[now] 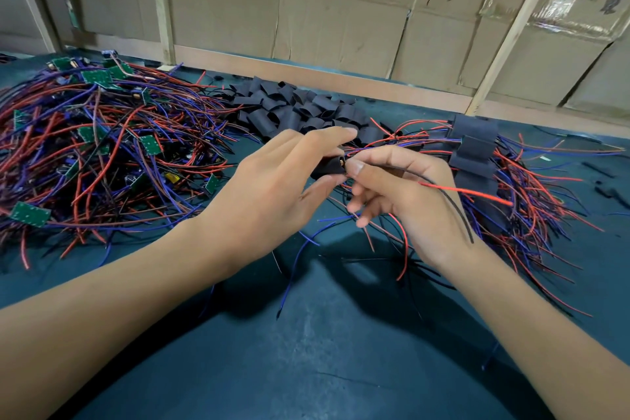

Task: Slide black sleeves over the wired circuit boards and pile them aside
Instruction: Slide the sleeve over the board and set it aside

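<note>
Cardboard panels walled the far edge of a dark green mat (306, 334). At its middle, raised just above it, the left hand (272, 187) pinched a black sleeve (327, 170) between thumb and fingers. The right hand (402, 187), touching the sleeve's right-hand mouth, gripped the wired circuit board (342, 164), most of it already hidden inside. Sleeve and board lay on one line running left to right, so the coming push looked to be the board going leftward. Bare boards (102, 140) were heaped toward the left edge, loose sleeves (300, 109) toward the far edge, and the finished pile (477, 160) near the right hand.
</note>
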{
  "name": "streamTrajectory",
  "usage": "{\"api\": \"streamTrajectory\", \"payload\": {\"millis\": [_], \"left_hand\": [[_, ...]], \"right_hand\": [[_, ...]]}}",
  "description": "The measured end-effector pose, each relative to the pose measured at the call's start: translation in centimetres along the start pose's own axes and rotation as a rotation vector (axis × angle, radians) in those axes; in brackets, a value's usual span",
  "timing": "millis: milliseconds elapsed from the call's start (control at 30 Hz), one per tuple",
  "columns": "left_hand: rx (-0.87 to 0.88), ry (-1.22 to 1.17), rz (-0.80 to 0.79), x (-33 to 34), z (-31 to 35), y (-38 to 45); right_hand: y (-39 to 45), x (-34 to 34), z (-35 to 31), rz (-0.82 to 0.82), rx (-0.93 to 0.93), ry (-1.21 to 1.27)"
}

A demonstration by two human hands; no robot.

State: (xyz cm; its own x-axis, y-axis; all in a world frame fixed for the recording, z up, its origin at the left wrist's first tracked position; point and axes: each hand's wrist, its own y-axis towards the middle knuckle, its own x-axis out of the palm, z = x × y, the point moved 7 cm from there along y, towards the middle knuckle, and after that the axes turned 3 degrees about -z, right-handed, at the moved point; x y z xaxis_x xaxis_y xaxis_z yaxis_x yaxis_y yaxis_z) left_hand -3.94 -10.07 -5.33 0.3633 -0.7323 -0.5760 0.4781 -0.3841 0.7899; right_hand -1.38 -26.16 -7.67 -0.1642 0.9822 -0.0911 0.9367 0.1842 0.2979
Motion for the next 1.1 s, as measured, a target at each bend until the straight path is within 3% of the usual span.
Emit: {"api": "streamTrajectory", "payload": {"millis": [167,367,533,667,767,833,900,1100], "left_hand": [[0.029,0.035,-0.017,-0.1,0.0,0.2],[0.073,0.079,-0.036,0.0,0.3,0.1],[0.128,0.220,0.009,-1.1,0.2,0.8],[-0.153,0.478,0.025,-3.0,-4.8,1.3],[-0.522,0.673,-0.144,-3.7,-10.1,-0.1],[-0.671,0.828,-0.313,-3.5,-12.1,-1.4],[-0.673,0.959,-0.449,-2.7,-12.8,-2.0],[-0.652,0.984,-0.561,-1.8,-13.0,-1.8]], "right_hand": [[-0.4,0.1,-0.6,0.024,-0.079,-0.106],[-0.6,0.8,-0.4,0.058,-0.099,-0.059],[-0.2,-0.8,-2.1,0.186,-0.144,0.055],[0.4,-7.7,-4.0,0.492,-0.176,0.303],[0.3,-12.4,-4.3,0.654,-0.145,0.399],[0.1,-14.0,-3.9,0.708,-0.132,0.392],[0.1,-14.9,-3.5,0.744,-0.108,0.343],[-0.4,-16.7,-2.7,0.874,0.057,-0.120]]}}
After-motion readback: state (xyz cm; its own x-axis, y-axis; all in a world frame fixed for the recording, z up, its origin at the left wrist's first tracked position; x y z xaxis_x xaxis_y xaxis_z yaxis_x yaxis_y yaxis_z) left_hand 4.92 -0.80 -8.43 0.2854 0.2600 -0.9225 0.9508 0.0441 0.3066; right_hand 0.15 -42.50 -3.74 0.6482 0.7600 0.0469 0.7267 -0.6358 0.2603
